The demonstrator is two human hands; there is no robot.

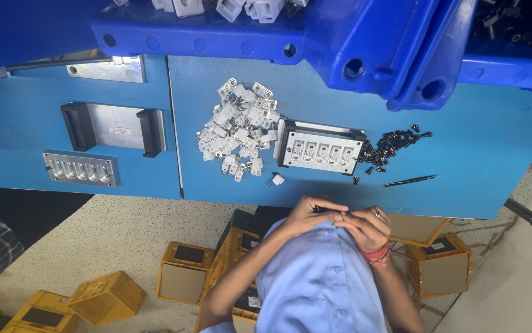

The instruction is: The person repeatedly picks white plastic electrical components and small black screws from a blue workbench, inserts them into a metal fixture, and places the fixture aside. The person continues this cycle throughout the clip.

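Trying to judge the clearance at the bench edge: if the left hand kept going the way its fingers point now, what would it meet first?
The left hand points sideways, its fingers already meeting the right hand at the edge of the blue table. So the right hand's fingers come first; whether something small is pinched between them cannot be told.

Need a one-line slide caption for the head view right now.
Both hands, left hand and right hand, meet at the blue table edge, near white plastic parts and a slotted metal block.
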